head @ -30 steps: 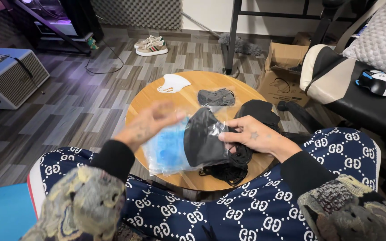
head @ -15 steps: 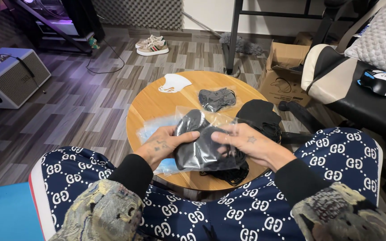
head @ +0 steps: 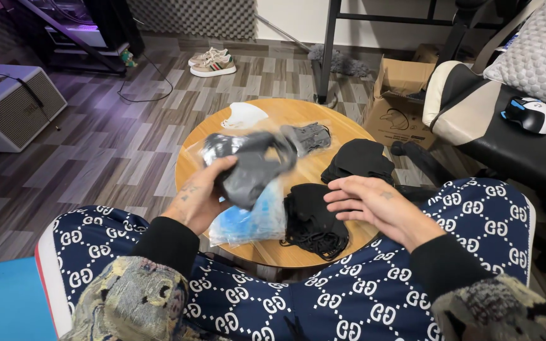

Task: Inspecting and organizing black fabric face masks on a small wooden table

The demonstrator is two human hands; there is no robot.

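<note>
From my remote seat I saw the left hand [head: 198,194] closed around a clear plastic bag of dark grey masks [head: 248,165], lifted above the round wooden table [head: 342,123] and blurred w/ motion. Right hand [head: 374,203] was open, fingers spread flat, hovering over a pile of black masks [head: 313,218] near the table's front edge; couldn't tell if it touched. A bag of blue masks [head: 251,222] lay just below the lifted bag. Farther back: another black pile [head: 358,161], a grey bagged mask [head: 311,136], a white mask [head: 242,115].
</note>
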